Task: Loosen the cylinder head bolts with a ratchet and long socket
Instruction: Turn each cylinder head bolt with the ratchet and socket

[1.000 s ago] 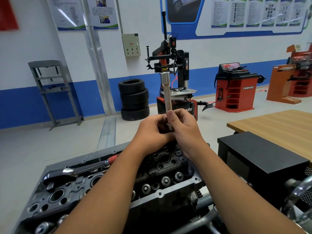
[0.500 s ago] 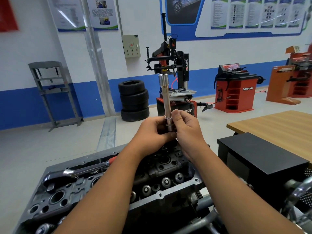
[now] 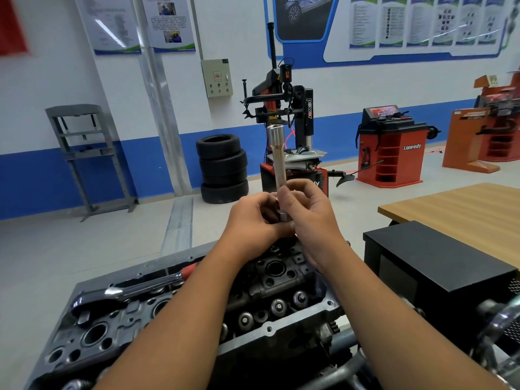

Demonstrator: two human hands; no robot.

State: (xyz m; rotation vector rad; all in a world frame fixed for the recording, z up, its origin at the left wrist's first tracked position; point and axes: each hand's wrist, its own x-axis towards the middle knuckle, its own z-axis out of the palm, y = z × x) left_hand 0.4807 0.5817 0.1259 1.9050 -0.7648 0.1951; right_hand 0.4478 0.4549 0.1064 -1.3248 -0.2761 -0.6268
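Cylinder head (image 3: 174, 330): seen across lower frame, bolts untouched.
Ratchet (image 3: 126, 291): laid on head, lower left, unheld.
Long socket (image 3: 277, 161): held upright, centre frame.
Left hand (image 3: 253, 218): curled around socket base.
Right hand (image 3: 309, 212): pinched on socket shaft.
Risk: socket may be dropped onto head if grip slips.

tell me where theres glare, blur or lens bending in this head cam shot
Head view: wide-angle bending bows the wall pipe and the posters; ceiling-light glare streaks the left poster and gleams on the ratchet lying on the cylinder head; the long socket, held upright by left hand and right hand, is reasonably sharp; the bottom-right corner is smeared.
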